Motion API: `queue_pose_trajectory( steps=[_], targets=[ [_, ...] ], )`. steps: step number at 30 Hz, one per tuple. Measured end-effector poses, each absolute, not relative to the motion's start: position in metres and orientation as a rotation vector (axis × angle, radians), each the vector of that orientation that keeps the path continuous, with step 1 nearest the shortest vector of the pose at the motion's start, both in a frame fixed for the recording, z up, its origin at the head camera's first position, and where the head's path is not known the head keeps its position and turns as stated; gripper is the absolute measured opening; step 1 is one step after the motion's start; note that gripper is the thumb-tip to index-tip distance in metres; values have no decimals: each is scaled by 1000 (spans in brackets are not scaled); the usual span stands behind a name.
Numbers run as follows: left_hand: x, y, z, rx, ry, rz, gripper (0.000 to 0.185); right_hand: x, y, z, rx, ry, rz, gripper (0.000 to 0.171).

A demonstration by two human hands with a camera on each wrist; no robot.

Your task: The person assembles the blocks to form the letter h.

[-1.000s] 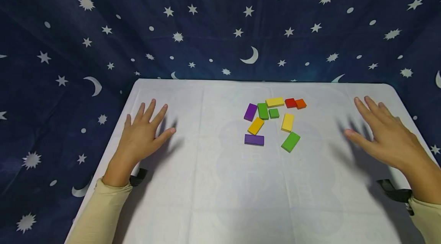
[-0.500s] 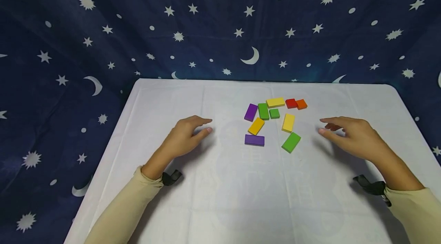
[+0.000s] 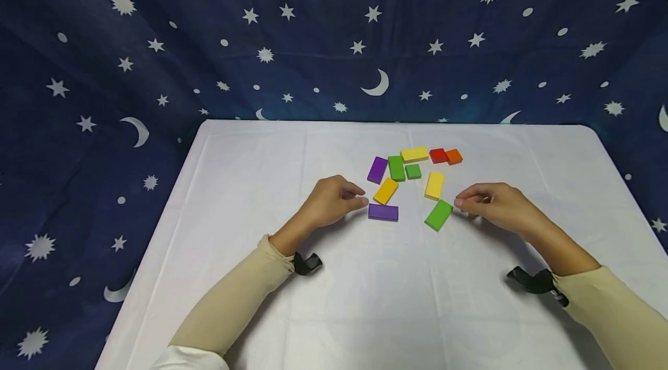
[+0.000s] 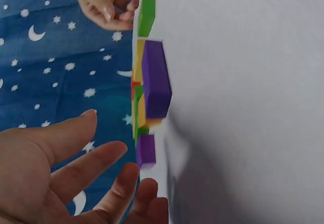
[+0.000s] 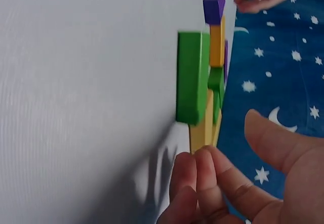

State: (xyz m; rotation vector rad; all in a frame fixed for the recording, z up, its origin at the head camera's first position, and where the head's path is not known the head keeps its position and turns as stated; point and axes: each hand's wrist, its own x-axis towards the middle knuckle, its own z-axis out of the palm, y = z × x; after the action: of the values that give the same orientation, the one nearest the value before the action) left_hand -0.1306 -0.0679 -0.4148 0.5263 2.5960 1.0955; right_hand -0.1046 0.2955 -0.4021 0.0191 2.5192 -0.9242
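Near the front purple block (image 3: 383,212) is my left hand (image 3: 334,202), its fingers loosely bent and holding nothing. In the left wrist view a gap shows between thumb and fingers, with that purple block (image 4: 156,79) beyond them. On the other side, my right hand (image 3: 496,205) is close to the front green block (image 3: 439,215), fingertips at its right end. The right wrist view shows the green block (image 5: 191,77) apart from the thumb, with nothing gripped. Between the hands lie an orange-yellow block (image 3: 385,191) and a pale yellow block (image 3: 434,185).
Behind are another purple block (image 3: 377,170), a long green block (image 3: 396,168), a small green block (image 3: 413,171), a yellow block (image 3: 414,154), a red block (image 3: 438,155) and an orange block (image 3: 454,156). A starry curtain (image 3: 313,28) hangs behind the white table (image 3: 365,312).
Both hands have moved inward from the table's sides toward the blocks. Their spread fingers have drawn together and bent. The blocks stay where they were.
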Motion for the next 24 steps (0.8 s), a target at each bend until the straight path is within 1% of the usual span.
queue_pose_trajectory(
  steps=[7, 13, 19, 24],
  targets=[
    [-132, -50, -421, 447, 2598, 994, 30, -109, 286, -413, 22, 2469, -943, 46],
    [-131, -44, -420, 349, 2620, 946, 27, -114, 281, -417, 43, 2490, -913, 50],
    [-130, -39, -422, 296, 2631, 892, 26, -112, 277, -417, 8, 2541, -846, 58],
    [-127, -38, -425, 320, 2675, 839, 24, -107, 269, -418, -76, 2651, -775, 54]
  ],
)
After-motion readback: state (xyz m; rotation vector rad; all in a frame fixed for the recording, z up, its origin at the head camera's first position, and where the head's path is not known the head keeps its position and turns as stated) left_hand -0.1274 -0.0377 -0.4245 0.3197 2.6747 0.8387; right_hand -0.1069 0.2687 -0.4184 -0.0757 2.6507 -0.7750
